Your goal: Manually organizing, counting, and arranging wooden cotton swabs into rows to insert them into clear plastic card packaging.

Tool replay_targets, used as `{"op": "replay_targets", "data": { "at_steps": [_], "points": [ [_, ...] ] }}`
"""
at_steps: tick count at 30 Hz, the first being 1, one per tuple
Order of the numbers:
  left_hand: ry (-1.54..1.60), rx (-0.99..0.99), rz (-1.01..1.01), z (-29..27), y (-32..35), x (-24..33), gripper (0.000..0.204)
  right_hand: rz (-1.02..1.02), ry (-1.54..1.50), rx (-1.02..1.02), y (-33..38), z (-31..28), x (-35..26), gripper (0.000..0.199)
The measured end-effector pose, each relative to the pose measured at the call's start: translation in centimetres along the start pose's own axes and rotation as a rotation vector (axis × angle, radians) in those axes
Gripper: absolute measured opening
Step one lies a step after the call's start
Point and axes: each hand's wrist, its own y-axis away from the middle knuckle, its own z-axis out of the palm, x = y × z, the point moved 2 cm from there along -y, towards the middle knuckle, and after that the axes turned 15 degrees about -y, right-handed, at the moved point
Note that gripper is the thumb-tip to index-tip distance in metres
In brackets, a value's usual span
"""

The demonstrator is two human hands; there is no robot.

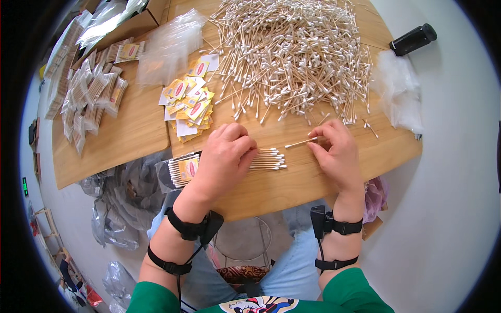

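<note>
My left hand (225, 156) presses down on a neat row of wooden cotton swabs (269, 160) lying on the wooden table (130, 135), next to a clear bag of swabs with a yellow label (181, 170). My right hand (336, 151) pinches one single swab (298, 143) between thumb and forefinger, just right of the row. A big loose heap of cotton swabs (297, 52) lies beyond both hands.
A pile of yellow paper labels (190, 101) sits left of the heap. Filled swab packets (88, 94) are stacked at the far left. Empty clear bags (169, 47) lie behind the labels and at the right edge (399, 91). A black cylinder (413, 39) rests at the far right.
</note>
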Motion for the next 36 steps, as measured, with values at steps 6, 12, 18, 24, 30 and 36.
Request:
{"op": "replay_targets", "data": {
  "at_steps": [6,12,18,24,30,36],
  "points": [
    [0.061,-0.003,-0.052,0.3,0.1,0.9,0.011,-0.154,0.157,-0.033,0.1,1.5,0.1,0.01],
    [0.014,0.059,-0.075,0.1,0.0,0.8,0.013,-0.239,0.042,-0.071,0.1,4.0,-1.5,0.011],
    [0.014,-0.041,-0.027,0.1,0.0,0.7,0.014,-0.088,0.123,0.215,-0.4,-0.4,1.7,0.021],
    [-0.003,0.121,-0.119,-0.4,0.1,-0.3,0.011,-0.178,0.234,0.177,-0.7,1.1,1.0,0.018],
    [-0.1,0.216,-0.269,-0.5,0.2,-2.3,0.015,-0.199,0.166,0.059,-0.5,2.6,-0.1,0.012],
    [-0.187,0.226,-0.245,-0.1,0.1,-2.7,0.018,-0.198,-0.004,0.032,-0.4,4.8,-1.4,0.01]
  ]
}}
